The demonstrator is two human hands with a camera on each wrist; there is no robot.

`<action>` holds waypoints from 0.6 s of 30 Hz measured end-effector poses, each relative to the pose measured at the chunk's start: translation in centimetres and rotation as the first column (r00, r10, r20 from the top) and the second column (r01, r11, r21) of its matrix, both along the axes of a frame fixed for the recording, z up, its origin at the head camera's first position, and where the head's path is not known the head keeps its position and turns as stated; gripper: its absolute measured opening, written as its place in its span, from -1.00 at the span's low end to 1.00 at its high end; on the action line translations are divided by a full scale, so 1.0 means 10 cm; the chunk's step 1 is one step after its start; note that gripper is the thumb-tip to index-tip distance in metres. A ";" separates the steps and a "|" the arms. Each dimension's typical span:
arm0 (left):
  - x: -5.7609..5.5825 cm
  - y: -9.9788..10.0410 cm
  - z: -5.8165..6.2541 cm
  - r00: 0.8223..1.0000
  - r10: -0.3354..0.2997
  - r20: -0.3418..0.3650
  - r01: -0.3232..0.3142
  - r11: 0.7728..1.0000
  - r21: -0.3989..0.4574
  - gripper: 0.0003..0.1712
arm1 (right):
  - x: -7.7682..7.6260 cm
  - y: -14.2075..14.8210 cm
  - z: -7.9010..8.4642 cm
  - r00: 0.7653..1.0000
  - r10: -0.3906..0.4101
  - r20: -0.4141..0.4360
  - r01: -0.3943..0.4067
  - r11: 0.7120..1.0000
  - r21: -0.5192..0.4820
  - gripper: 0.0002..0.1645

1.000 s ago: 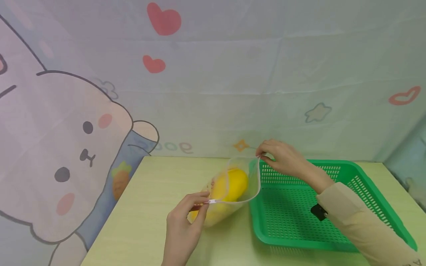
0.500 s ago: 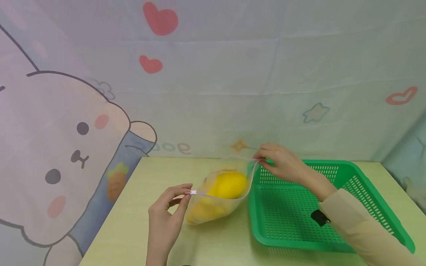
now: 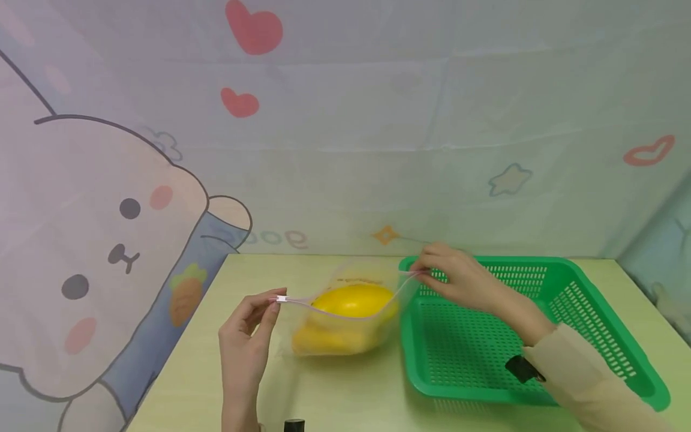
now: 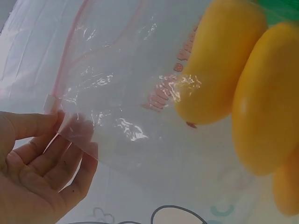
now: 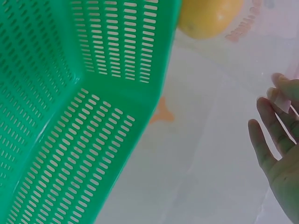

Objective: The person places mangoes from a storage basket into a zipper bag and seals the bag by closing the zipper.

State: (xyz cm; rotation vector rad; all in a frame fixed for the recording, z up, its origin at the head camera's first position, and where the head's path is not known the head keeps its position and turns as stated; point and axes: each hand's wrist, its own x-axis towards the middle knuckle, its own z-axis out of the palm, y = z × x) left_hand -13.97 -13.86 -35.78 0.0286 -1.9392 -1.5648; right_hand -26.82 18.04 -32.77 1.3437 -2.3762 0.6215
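A clear zip bag (image 4: 119,79) with a pinkish zip edge and red print hangs between the two hands over the table. Inside it lie several yellow mangoes (image 3: 353,300), seen through the film in the left wrist view. The left hand (image 3: 245,333) pinches the bag's left top corner between thumb and fingers, right at the white slider (image 3: 281,299). At the opposite top corner, the right hand (image 3: 459,277) pinches the edge, its other fingers spread in the right wrist view. Between the hands the bag's mouth gapes slightly, its front edge sagging.
A green perforated plastic basket (image 3: 540,396) stands on the right of the light wooden table (image 3: 216,372), close beside the bag and under the right forearm. Behind rises a cloth backdrop (image 3: 351,120) printed with a cartoon animal and hearts.
The left hand has moved left and slightly up with the slider corner, stretching the mouth wider and flatter. The right hand has come down a little. The mangoes now lie more level.
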 end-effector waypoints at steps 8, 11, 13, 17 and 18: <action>-0.06 -0.06 -0.09 0.997 -0.043 -0.068 0.052 0.991 0.123 -0.84 | 0.13 0.01 -0.05 1.000 -0.016 0.014 0.016 1.000 -0.012 -0.88; -0.08 -0.09 -0.11 0.994 -0.043 -0.102 0.058 0.986 0.154 -0.82 | 0.18 0.01 -0.08 1.000 -0.011 0.024 0.012 1.000 -0.024 -0.87; -0.09 -0.10 -0.11 0.993 -0.035 -0.111 0.053 0.985 0.165 -0.82 | 0.20 0.01 -0.10 0.999 -0.002 0.033 0.003 0.999 -0.036 -0.85; -0.09 -0.13 -0.11 0.995 -0.008 -0.102 0.027 0.983 0.180 -0.83 | 0.26 0.02 -0.12 0.999 0.016 0.038 -0.014 0.999 -0.049 -0.82; -0.09 -0.13 -0.11 0.995 0.000 -0.096 0.017 0.984 0.178 -0.83 | 0.28 0.02 -0.13 0.999 0.015 0.045 -0.013 0.999 -0.050 -0.83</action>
